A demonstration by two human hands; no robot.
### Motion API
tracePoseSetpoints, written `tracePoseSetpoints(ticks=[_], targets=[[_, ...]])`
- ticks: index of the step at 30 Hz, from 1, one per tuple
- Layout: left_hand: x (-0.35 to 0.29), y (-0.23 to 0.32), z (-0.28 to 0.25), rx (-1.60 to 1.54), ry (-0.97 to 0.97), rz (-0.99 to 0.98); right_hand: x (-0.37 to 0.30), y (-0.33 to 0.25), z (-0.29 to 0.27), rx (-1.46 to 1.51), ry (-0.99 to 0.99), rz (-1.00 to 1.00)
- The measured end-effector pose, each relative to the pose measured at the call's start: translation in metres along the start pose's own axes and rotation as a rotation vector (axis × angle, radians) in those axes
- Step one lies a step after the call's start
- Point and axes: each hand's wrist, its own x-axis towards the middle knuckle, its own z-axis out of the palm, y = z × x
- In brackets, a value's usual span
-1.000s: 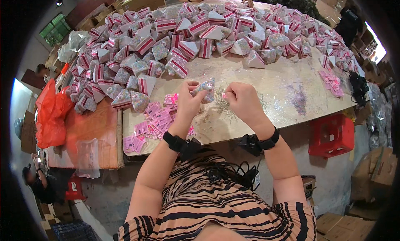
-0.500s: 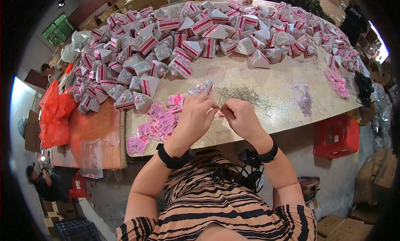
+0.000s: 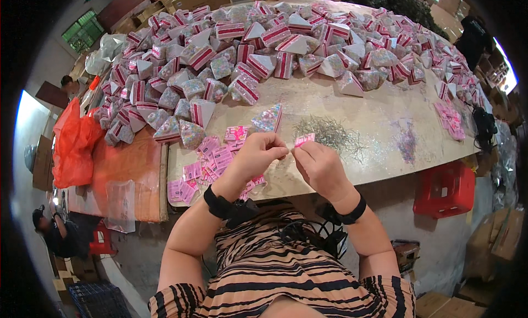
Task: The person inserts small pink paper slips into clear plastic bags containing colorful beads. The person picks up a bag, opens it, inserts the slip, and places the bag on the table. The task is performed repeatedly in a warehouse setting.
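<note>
In a pinch of my right hand is a small pink and white card tag, its upper part showing above the fingertips. Close beside it on the left, my left hand is closed, thumb against forefinger; anything between those fingertips is too small to make out. Just beyond my left hand lies one glittery cake-slice ornament with a pink striped side. A loose heap of thin metal wire pieces is behind my right hand. Many pink tags lie scattered by my left wrist.
A large heap of cake-slice ornaments covers the far side of the table. More pink tags lie at the right edge. A red plastic stool stands below that edge; an orange-red bag hangs at left. Other people are around.
My hands have moved slightly nearer to me and a little apart. The tag in my right hand now shows more fully, and the nearby ornament is less covered by my left hand.
</note>
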Motion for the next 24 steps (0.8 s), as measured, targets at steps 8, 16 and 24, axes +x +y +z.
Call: tracePoseSetpoints(ticks=[8, 16, 24], targets=[[0.025, 0.011, -0.021, 0.783, 0.488, 0.473, -0.005, 0.009, 0.004, -0.069, 0.008, 0.022], [0.051, -0.005, -0.039, 1.023, 0.351, 0.411, -0.004, 0.007, 0.006, -0.005, 0.082, 0.064], [0.056, -0.005, -0.041, 1.071, 0.310, 0.495, -0.006, 0.010, 0.005, -0.005, 0.033, 0.064]])
